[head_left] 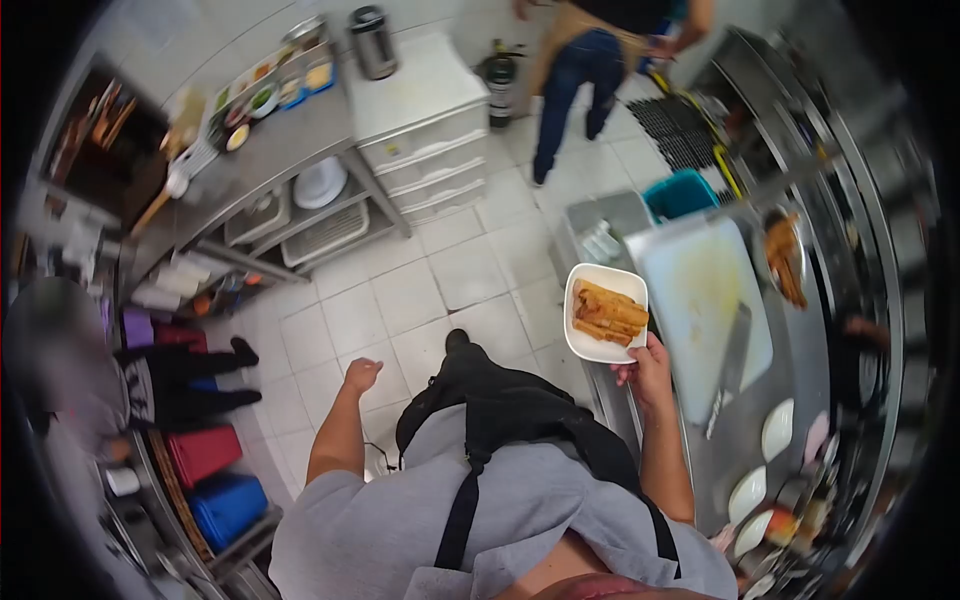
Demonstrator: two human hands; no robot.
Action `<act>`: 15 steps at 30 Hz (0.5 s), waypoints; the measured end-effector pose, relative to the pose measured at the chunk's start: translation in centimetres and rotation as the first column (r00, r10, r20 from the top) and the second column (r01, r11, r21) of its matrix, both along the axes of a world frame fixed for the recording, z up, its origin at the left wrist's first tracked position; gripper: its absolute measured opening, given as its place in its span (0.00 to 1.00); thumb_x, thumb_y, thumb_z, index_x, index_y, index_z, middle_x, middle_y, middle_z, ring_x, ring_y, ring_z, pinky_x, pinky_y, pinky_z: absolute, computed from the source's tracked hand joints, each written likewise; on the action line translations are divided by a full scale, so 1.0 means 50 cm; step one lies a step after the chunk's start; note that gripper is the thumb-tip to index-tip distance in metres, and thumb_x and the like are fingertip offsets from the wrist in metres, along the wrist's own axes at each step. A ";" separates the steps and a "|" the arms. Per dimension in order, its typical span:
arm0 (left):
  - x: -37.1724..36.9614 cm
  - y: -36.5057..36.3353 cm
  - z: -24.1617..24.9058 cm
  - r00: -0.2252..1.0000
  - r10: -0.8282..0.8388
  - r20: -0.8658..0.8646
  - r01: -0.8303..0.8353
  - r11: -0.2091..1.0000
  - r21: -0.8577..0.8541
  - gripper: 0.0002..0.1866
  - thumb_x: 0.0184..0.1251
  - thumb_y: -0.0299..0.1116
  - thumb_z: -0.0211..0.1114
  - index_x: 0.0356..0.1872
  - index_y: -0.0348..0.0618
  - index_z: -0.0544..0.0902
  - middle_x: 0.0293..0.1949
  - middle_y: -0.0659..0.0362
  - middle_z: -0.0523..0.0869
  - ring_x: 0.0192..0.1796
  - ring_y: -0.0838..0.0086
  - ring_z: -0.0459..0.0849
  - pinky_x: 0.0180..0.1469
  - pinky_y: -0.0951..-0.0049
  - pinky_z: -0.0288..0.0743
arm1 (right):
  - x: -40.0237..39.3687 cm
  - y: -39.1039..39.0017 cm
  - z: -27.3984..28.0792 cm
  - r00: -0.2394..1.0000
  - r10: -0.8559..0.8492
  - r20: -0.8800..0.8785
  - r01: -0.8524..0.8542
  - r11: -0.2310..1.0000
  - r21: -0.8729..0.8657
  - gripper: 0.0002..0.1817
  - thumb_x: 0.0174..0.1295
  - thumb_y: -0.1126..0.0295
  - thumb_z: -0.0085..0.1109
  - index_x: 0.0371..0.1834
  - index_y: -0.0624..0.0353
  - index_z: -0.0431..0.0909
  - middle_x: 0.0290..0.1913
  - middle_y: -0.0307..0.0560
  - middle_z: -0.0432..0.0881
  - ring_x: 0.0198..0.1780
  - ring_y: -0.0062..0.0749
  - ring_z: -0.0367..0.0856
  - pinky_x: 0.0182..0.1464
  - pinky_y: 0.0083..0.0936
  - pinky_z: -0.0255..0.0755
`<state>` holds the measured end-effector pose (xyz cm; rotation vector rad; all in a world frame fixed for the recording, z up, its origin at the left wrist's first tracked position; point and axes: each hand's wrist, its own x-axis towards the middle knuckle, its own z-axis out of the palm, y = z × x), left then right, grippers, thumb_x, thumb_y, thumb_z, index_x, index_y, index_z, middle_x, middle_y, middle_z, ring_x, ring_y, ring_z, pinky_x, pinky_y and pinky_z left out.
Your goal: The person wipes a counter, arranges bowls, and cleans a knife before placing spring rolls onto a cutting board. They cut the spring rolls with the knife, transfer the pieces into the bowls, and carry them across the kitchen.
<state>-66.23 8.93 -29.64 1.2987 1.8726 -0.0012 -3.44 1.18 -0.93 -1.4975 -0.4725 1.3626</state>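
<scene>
The left hand [363, 374] hung over the tiled floor [405, 285]; whether its fingers were open or closed could not be determined. The right hand [650, 370] gripped a white dish [586, 346] by its near right corner. Browned, elongated food pieces [610, 312] lay side by side in the dish, which overlapped the left edge of the metal surface [795, 360] in view. Three small white bowls [747, 494] stood in a row near the surface's right edge. Beyond them, a knife [735, 360] lay along the right side of a white cutting board [690, 300]. Similar food pieces [783, 258] occupied a metal bowl toward the far right corner. A small mark on the white drawer unit [420, 115] was too small to read. Open floor extended from the surface's left edge to that unit; farther off stood a person [580, 75].
</scene>
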 end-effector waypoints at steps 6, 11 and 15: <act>-0.124 -0.078 0.111 0.835 0.484 0.263 -0.518 0.852 0.076 0.24 0.69 0.48 0.73 0.51 0.35 0.87 0.36 0.50 0.91 0.33 0.68 0.89 0.38 0.66 0.84 | -0.252 0.387 -0.016 0.944 0.330 0.016 -0.330 0.944 0.021 0.18 0.68 0.75 0.49 0.60 0.63 0.74 0.37 0.49 0.85 0.28 0.30 0.83 0.26 0.28 0.79; -0.260 -0.334 0.107 0.580 0.778 0.243 -0.812 0.575 0.096 0.21 0.69 0.42 0.73 0.49 0.31 0.86 0.31 0.54 0.90 0.30 0.71 0.88 0.35 0.68 0.83 | -0.516 0.690 -0.008 0.839 0.544 -0.001 -0.544 0.839 0.022 0.15 0.69 0.75 0.48 0.57 0.65 0.73 0.35 0.55 0.85 0.26 0.30 0.80 0.29 0.31 0.79; -0.224 -0.634 0.112 0.232 0.963 0.139 -0.972 0.224 0.071 0.20 0.72 0.42 0.67 0.38 0.29 0.86 0.25 0.56 0.86 0.24 0.71 0.84 0.25 0.66 0.78 | -0.738 0.887 -0.055 0.760 0.647 -0.064 -0.639 0.761 0.110 0.14 0.72 0.74 0.45 0.56 0.67 0.71 0.37 0.55 0.85 0.28 0.30 0.80 0.31 0.33 0.80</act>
